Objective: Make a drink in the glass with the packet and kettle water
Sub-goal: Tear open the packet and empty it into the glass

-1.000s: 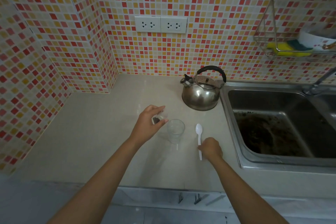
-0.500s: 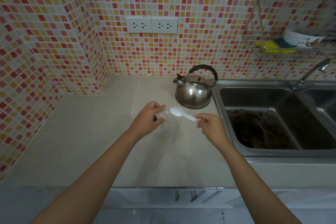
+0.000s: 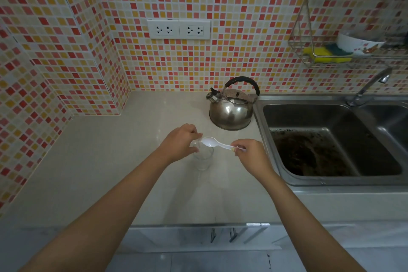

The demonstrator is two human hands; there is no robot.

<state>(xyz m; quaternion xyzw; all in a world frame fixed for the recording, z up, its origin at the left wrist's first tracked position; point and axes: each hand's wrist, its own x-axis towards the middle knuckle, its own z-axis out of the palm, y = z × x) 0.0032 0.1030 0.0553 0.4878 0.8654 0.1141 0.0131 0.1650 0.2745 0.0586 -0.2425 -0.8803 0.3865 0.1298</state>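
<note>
My left hand (image 3: 180, 142) pinched what looked like the packet (image 3: 195, 143) over the glass (image 3: 203, 159); my right hand (image 3: 249, 153) gripped the spoon (image 3: 217, 143) handle.

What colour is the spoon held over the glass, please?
White, seen in the head view: the spoon.

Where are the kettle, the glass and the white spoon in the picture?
kettle (image 3: 230, 114): head view, on its steel body.
glass (image 3: 203, 160): head view, on its clear wall.
white spoon (image 3: 209, 141): head view, on its bowl.
</note>
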